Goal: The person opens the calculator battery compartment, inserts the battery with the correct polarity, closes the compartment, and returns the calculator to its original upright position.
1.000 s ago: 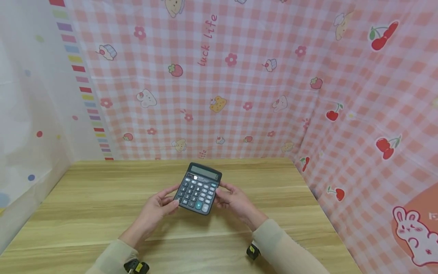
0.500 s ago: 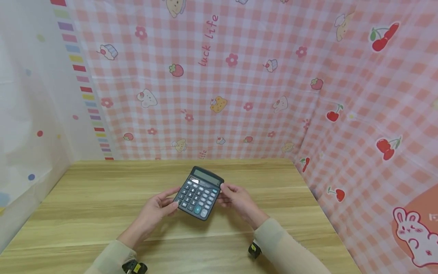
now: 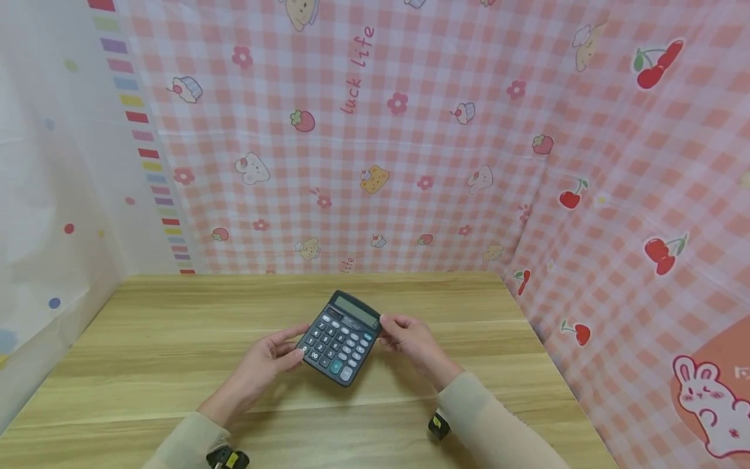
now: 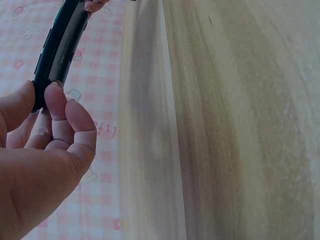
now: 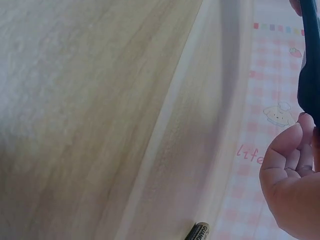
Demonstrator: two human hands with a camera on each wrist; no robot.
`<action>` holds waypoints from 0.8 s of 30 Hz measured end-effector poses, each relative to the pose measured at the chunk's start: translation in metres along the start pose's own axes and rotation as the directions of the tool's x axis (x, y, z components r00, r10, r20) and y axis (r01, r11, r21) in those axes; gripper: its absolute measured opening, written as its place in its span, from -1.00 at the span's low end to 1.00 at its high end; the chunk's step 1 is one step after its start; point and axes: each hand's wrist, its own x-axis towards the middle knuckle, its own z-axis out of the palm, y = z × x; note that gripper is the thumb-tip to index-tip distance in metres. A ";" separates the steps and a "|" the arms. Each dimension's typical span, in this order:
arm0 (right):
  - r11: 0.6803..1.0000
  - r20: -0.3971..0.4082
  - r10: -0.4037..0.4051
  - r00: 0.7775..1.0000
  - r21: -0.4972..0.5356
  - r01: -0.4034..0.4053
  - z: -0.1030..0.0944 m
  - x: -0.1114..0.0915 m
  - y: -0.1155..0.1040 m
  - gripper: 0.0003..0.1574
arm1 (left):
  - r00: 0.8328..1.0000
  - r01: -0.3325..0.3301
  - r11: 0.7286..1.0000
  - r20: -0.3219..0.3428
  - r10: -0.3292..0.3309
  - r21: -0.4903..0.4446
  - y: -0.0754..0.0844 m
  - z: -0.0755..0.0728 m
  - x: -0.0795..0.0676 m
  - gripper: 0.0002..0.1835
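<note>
A dark grey desk calculator (image 3: 338, 340) is held between both hands, its keys and display facing up toward the head camera. It sits slanted, display end toward the back right. My left hand (image 3: 262, 363) pinches its lower left corner, thumb on the key side and fingers beneath. At the upper right corner, beside the display, my right hand (image 3: 415, 344) grips the edge between thumb and fingers. In the left wrist view the calculator (image 4: 59, 47) appears edge-on, raised off the table. The right wrist view catches only part of its dark body (image 5: 311, 75).
Below lies a wood-grain table (image 3: 176, 326). A pink checked cloth (image 3: 328, 150) hangs behind it, another patterned cloth (image 3: 621, 228) on the right, and a white dotted sheet (image 3: 53, 163) on the left. Each wrist wears a black device (image 3: 438, 425).
The calculator has turned clockwise and shifted slightly toward me. My right hand has moved from the middle of its right side up to the corner by the display; the left keeps its grip.
</note>
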 end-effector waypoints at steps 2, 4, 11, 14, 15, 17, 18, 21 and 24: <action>1.000 -0.003 0.011 1.000 -0.009 -0.011 -0.001 0.000 -0.001 -0.60 | 1.000 0.004 1.000 0.003 -0.004 0.000 0.000 0.000 0.000 -0.38; 1.000 -0.003 0.014 1.000 -0.015 -0.014 -0.001 0.000 -0.001 -0.60 | 1.000 0.012 1.000 -0.001 -0.012 0.006 0.001 0.000 -0.001 -0.38; 0.999 -0.012 0.019 1.000 -0.032 -0.019 -0.002 0.001 -0.001 -0.62 | 0.999 0.032 0.999 -0.039 -0.032 0.006 0.002 0.000 0.001 -0.44; 0.999 -0.010 0.020 1.000 -0.027 -0.021 -0.003 0.002 0.000 -0.64 | 0.998 0.027 1.000 -0.054 -0.026 0.015 0.000 -0.001 0.002 -0.48; 0.999 -0.009 0.020 1.000 -0.024 -0.021 -0.003 0.002 0.000 -0.64 | 0.998 0.029 0.999 -0.062 -0.028 0.015 0.000 -0.001 0.002 -0.49; 1.000 -0.006 0.020 1.000 -0.016 -0.020 -0.003 0.001 -0.001 -0.65 | 0.997 0.032 0.999 -0.078 -0.031 0.012 -0.001 -0.001 0.003 -0.51; 1.000 -0.006 0.021 1.000 -0.015 -0.021 -0.003 0.001 -0.001 -0.65 | 0.996 0.036 0.999 -0.083 -0.035 0.010 -0.001 -0.002 0.003 -0.52; 1.000 -0.006 0.023 1.000 -0.009 -0.023 -0.003 0.000 -0.003 -0.66 | 0.994 0.048 0.999 -0.095 -0.047 0.010 0.000 -0.002 0.003 -0.54; 1.000 -0.005 0.020 1.000 -0.005 -0.020 -0.003 -0.001 -0.004 -0.67 | 0.995 0.050 0.998 -0.084 -0.048 0.026 0.000 -0.003 0.003 -0.54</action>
